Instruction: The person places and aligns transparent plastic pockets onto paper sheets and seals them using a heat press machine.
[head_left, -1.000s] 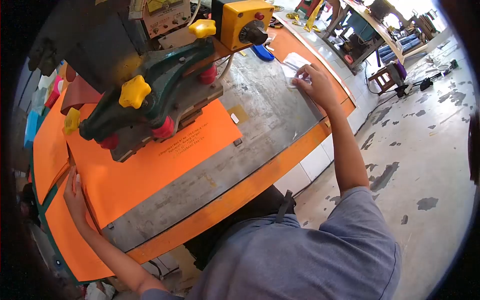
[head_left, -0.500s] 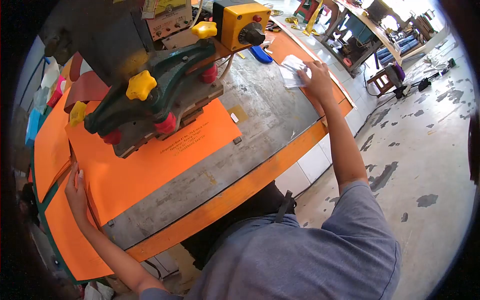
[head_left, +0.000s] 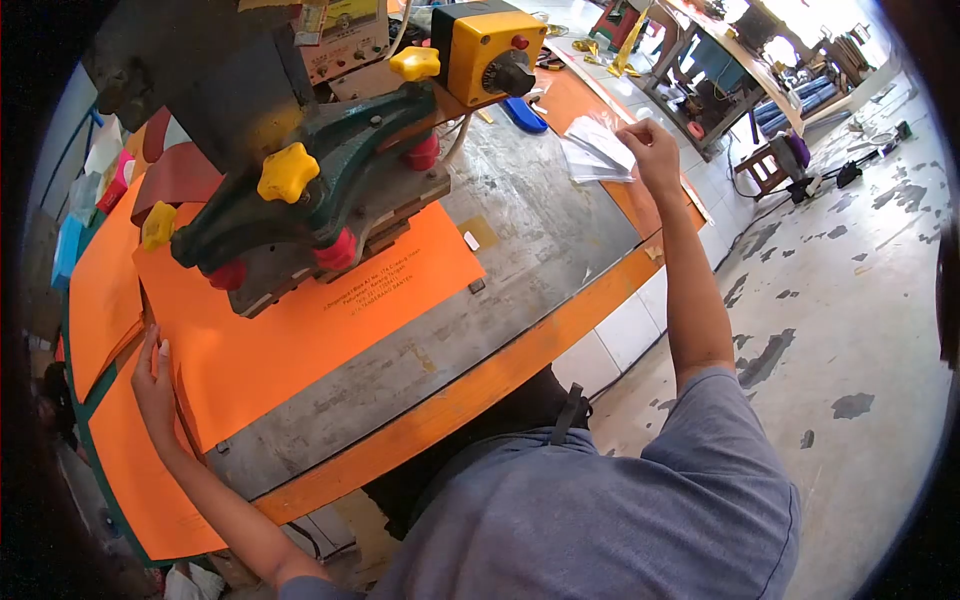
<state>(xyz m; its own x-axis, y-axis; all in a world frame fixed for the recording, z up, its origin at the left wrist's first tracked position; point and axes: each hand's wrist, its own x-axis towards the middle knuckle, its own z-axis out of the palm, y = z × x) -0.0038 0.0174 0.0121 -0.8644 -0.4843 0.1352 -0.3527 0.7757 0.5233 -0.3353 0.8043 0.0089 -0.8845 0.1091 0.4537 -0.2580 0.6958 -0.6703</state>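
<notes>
My left hand (head_left: 152, 385) lies at the left edge of a large orange sheet (head_left: 260, 370), its fingers stretched out. Dark printed lines of text show near the sheet's right end. Over the sheet stands a heavy press (head_left: 330, 190) with a dark green frame, hiding its upper part. At the far right of the metal bed, my right hand (head_left: 655, 155) is closed in a pinch at the edge of some thin white sheets (head_left: 597, 150). The pinched piece looks like a thin, partly see-through sheet.
Yellow star knobs (head_left: 288, 172) and a yellow control box (head_left: 490, 60) stick out from the press. More orange sheets (head_left: 150, 470) lie on the left. A blue-handled tool (head_left: 524, 115) rests behind the bed. An orange wooden edge (head_left: 450, 385) runs along the front.
My right hand has lifted from flat on the white sheets into a pinch at their right side, and the sheets have spread out. My left hand stays in place.
</notes>
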